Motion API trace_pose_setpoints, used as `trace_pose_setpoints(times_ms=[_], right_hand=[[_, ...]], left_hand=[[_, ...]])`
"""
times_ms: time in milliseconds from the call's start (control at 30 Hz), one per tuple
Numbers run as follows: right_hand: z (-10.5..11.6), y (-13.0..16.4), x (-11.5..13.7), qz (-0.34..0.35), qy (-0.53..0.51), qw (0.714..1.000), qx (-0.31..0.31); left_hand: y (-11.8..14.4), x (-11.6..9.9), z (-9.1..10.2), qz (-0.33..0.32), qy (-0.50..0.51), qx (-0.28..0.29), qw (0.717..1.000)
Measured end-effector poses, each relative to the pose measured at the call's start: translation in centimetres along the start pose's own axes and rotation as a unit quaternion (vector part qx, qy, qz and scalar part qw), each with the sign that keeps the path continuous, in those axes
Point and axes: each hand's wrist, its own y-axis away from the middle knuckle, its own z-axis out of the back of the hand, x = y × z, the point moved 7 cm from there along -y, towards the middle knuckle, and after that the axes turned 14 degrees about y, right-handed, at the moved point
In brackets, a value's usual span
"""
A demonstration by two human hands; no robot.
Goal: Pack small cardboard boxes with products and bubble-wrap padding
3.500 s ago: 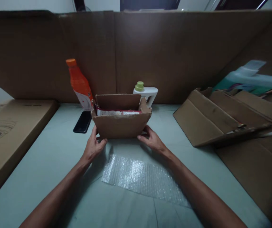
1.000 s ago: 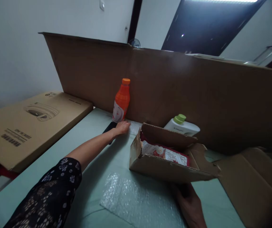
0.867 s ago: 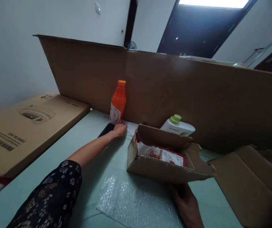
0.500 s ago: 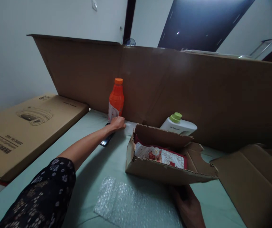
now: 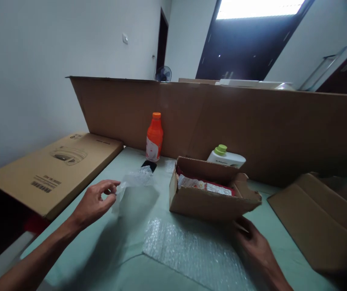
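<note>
- Head view: left hand (image 5: 93, 202) pinches a small clear plastic sheet (image 5: 132, 184) by its near edge, fingers closed on it so it hangs above the table (image 5: 79, 258); right hand (image 5: 252, 242) rests at the near right corner of the open cardboard box (image 5: 209, 194), apparently steadying it; whether it grips I cannot tell.
- Bubble wrap (image 5: 191, 254) lies flat before the box; black phone (image 5: 149, 165), orange bottle (image 5: 154, 137) and white bottle (image 5: 226, 157) stand behind, against the cardboard wall (image 5: 252, 125); nothing blocks either hand.

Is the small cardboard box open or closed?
Open. The box has its flaps raised, and a red and white packet shows inside.
</note>
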Motion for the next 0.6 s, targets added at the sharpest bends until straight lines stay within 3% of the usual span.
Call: trace_pose_setpoints(times_ms=[100, 167, 267, 367, 433, 500, 600], right_hand=[[2.5, 2.9, 2.2, 0.038, 0.066, 0.996, -0.045], [2.1, 5.9, 5.3, 0.128, 0.091, 0.987, -0.023], [-2.0, 11.1, 11.6, 0.309, 0.104, 0.945, 0.042], [-6.9, 14.3, 17.8, 0.444, 0.089, 0.891, 0.035], [-9.1, 14.1, 20.7, 0.460, 0.076, 0.885, 0.009], [-9.8, 12.9, 22.5, 0.437, 0.056, 0.897, 0.018], [-8.5, 12.1, 23.4, 0.396, -0.013, 0.908, 0.137]], left_hand=[[2.0, -0.2, 1.8, 0.055, 0.096, 0.022, 0.994], [2.8, -0.6, 2.3, 0.083, 0.139, 0.039, 0.986], [3.8, -1.3, 2.2, 0.100, 0.173, 0.067, 0.978], [4.9, -2.2, 2.0, 0.094, 0.204, 0.106, 0.969], [5.7, -2.7, 2.4, 0.095, 0.229, 0.138, 0.959], [6.6, -3.1, 3.5, 0.104, 0.247, 0.162, 0.950], [7.4, -3.1, 6.0, 0.133, 0.250, 0.165, 0.945]])
